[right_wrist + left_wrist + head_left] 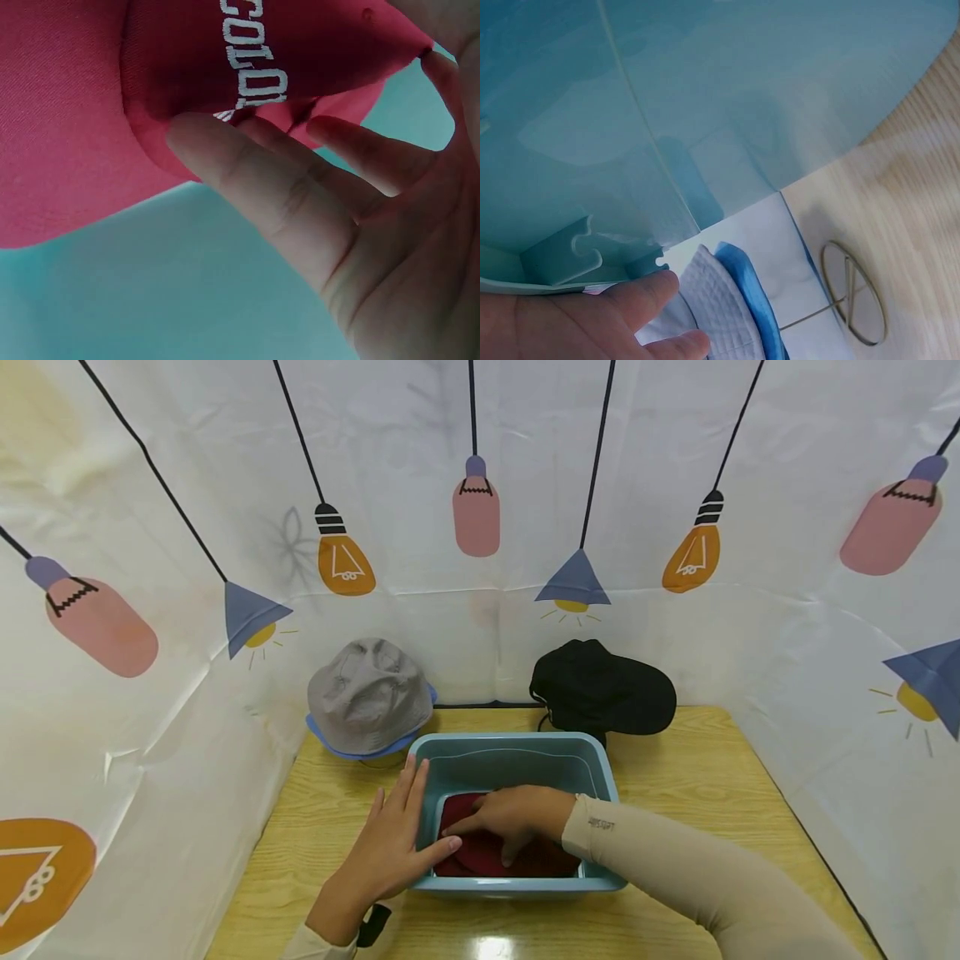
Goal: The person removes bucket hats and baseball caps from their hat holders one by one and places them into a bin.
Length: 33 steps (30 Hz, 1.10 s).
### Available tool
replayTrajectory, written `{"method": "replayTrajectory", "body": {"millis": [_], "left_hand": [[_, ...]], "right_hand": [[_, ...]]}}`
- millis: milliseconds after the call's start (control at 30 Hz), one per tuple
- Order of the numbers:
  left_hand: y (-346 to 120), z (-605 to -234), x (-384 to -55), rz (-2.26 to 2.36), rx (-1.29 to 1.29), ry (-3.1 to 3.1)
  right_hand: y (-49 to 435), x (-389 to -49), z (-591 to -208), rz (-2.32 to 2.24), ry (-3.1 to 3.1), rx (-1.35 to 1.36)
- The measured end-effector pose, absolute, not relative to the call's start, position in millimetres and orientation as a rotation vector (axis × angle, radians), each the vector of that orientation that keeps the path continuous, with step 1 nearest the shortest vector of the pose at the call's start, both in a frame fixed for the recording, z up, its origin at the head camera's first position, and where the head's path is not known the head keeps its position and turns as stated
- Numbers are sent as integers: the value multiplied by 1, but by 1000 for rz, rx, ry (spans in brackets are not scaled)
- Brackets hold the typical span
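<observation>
A red cap (480, 853) with white embroidered letters lies in a blue-green plastic bin (517, 885). My right hand (517, 817) reaches down into the bin. In the right wrist view, its fingers (255, 180) are extended and touch the red cap (67, 135) near where brim and crown meet. My left hand (390, 843) rests at the bin's left rim with straight fingers, the thumb crossing over the rim. In the left wrist view, the left hand's fingers (645, 300) show beside the bin wall (705, 97).
Behind the bin at left, a grey bucket hat (371, 697) with a blue brim edge sits on a wire stand (851, 296). A black cap (600, 685) is at the back right. A patterned white sheet (420, 635) hangs behind the wooden table (690, 793).
</observation>
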<state>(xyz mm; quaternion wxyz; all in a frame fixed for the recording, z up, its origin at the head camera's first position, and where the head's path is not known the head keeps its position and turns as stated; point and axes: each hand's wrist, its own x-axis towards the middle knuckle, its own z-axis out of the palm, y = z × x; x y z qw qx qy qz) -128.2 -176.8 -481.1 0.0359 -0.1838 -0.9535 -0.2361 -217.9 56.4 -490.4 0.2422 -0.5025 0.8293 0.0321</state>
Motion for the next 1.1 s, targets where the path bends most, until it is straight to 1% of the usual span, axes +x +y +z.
{"method": "replayTrajectory", "body": {"millis": [633,1100], "left_hand": [[-177,-483,-127,-743,-569,-2929],[-175,-481,-127,-705,-535,-2922]], "right_hand": [[46,-217,-504,169,2262,-1326],[44,-217,-506,168,2270,-1307]]}}
